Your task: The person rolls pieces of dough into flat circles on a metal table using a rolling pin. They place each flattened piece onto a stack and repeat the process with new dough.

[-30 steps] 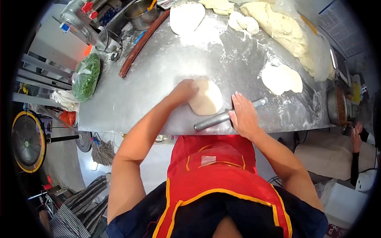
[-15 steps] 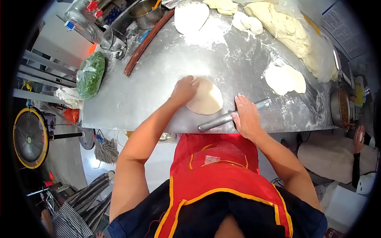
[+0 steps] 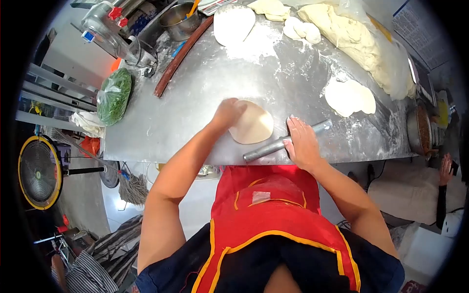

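Observation:
A flat round sheet of dough [image 3: 254, 126] lies on the steel worktop, near its front edge. My left hand [image 3: 228, 113] is at the sheet's upper left edge, its fingers curled in on the rim and a little blurred. To the right of the sheet, my right hand [image 3: 302, 139] is wrapped round a grey metal rolling pin [image 3: 266, 150]. The pin slants, its left end nearer to me, and lies apart from the dough sheet.
Other dough sheets [image 3: 349, 98] [image 3: 233, 23] lie right and far back on the floured worktop [image 3: 161, 127]. A large dough mass [image 3: 349, 41], dough pieces [image 3: 300, 30], a long brown stick [image 3: 183, 57], a metal pot [image 3: 181, 30] and bagged greens [image 3: 114, 97] surround them. Another person's hand [image 3: 445, 170] shows at right.
My left hand has shifted slightly at the dough sheet's edge, and the sheet looks a little turned. The right hand and the rolling pin stay nearly in place; the whole view has shifted slightly.

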Demonstrator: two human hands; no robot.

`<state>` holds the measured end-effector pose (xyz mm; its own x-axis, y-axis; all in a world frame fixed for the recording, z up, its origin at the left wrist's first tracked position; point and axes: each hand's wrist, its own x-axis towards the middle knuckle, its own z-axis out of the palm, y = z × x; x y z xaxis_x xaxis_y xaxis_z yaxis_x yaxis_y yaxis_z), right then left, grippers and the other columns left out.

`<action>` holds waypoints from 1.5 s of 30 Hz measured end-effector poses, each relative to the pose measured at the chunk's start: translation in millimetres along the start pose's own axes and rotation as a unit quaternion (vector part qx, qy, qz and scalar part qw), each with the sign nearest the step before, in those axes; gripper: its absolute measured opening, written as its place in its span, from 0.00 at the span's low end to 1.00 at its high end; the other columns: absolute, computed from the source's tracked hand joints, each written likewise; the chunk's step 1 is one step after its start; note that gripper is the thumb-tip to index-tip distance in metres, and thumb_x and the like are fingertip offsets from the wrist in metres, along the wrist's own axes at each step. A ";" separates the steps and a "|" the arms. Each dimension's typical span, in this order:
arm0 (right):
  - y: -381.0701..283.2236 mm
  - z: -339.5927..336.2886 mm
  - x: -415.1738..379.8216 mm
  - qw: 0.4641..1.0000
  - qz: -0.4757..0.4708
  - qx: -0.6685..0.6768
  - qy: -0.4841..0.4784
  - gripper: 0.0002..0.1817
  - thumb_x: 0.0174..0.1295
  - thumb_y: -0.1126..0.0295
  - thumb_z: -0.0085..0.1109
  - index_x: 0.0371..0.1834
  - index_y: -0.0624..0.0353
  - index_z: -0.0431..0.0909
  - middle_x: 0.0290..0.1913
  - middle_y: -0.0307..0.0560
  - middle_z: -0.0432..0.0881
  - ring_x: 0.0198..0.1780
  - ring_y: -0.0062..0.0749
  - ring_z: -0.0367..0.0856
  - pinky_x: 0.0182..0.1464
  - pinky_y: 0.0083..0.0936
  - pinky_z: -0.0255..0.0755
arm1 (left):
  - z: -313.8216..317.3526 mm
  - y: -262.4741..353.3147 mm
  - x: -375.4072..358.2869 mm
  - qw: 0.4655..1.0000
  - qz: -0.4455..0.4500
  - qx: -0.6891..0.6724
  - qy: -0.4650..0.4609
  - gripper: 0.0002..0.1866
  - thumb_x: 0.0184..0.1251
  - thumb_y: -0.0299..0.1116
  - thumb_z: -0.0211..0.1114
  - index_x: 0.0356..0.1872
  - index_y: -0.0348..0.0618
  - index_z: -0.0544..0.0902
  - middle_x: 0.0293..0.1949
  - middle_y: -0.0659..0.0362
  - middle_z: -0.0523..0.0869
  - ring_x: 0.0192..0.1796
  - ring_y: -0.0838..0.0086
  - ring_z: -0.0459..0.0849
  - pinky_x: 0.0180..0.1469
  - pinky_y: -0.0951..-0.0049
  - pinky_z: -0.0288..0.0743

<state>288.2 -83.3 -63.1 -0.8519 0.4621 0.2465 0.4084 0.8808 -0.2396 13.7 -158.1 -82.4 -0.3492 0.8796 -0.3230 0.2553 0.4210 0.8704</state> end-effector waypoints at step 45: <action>-10.5 -4.2 -46.1 0.996 0.004 0.053 0.068 0.33 0.62 0.49 0.60 0.65 0.61 0.73 0.64 0.52 0.75 0.68 0.44 0.70 0.73 0.47 0.57 | 212.5 144.5 137.5 0.837 0.414 0.350 -0.071 0.43 0.70 0.60 0.57 0.76 0.42 0.59 0.76 0.37 0.56 0.78 0.44 0.53 0.77 0.46 0.47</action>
<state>324.5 -113.4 -67.9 -0.7934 0.4850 0.3678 0.3718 0.8646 -0.3380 194.1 70.8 -79.9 0.3067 0.9308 0.1988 0.8403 -0.3629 0.4028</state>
